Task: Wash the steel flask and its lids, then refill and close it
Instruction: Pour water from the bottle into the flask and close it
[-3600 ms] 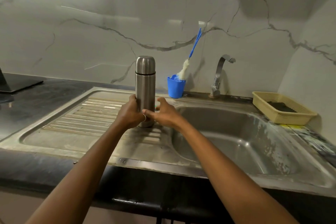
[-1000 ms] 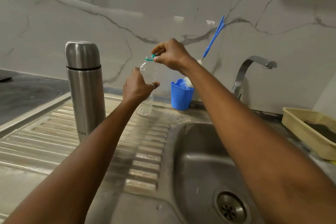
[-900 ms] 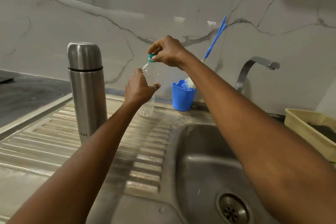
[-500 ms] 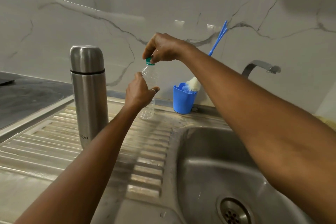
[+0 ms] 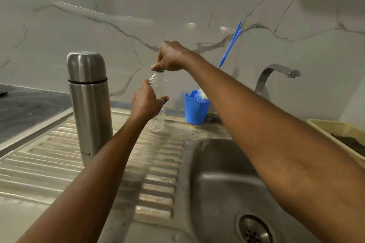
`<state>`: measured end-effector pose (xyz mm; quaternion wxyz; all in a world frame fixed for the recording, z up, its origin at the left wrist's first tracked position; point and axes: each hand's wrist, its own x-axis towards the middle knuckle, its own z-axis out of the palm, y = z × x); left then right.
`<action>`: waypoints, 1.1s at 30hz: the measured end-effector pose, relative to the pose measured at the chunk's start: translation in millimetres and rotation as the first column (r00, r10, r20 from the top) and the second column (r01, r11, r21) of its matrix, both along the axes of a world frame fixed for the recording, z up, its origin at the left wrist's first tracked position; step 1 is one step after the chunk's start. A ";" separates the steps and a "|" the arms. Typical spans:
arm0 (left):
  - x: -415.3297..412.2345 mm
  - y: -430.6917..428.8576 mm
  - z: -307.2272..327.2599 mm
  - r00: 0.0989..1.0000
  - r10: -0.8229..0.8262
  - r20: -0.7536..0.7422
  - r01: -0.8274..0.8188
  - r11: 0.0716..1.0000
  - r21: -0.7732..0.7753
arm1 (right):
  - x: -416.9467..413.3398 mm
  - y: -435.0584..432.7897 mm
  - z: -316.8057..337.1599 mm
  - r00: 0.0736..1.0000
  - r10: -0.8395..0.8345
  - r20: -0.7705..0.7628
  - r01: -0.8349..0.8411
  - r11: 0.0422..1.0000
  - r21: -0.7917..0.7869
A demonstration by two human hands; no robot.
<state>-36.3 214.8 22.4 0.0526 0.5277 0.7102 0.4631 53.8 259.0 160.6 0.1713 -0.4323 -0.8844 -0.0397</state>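
The steel flask (image 5: pixel 89 104) stands upright and closed on the ribbed drainboard (image 5: pixel 59 163), left of both hands. A small clear plastic bottle (image 5: pixel 158 118) stands further back on the drainboard. My left hand (image 5: pixel 147 102) grips the bottle round its middle. My right hand (image 5: pixel 170 57) is above it, fingers pinching the green cap (image 5: pixel 160 71) at the bottle's top. The cap is mostly hidden under my fingers.
A blue cup (image 5: pixel 196 109) holding a blue-handled bottle brush (image 5: pixel 230 45) stands by the wall. The tap (image 5: pixel 276 73) arches over the sink basin (image 5: pixel 227 173) with its drain (image 5: pixel 254 231). A yellow basket (image 5: pixel 339 136) sits at the right edge.
I left the flask on the drainboard and took up the clear bottle. Over the last second my right hand has turned on the cap, its knuckles rotating over the bottle top.
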 end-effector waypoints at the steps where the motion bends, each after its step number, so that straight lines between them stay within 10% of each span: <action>1: -0.1 -0.3 0.1 1.000 0.000 0.002 0.000 1.000 0.001 | -1.3 0.4 -2.5 1.000 -0.018 -0.001 0.018 0.999 0.033; 33: 0.3 0.1 1.5 0.999 0.004 -0.050 -0.006 0.999 -0.033 | 9.0 -7.3 -16.6 0.997 0.069 -0.039 -0.070 0.997 -0.018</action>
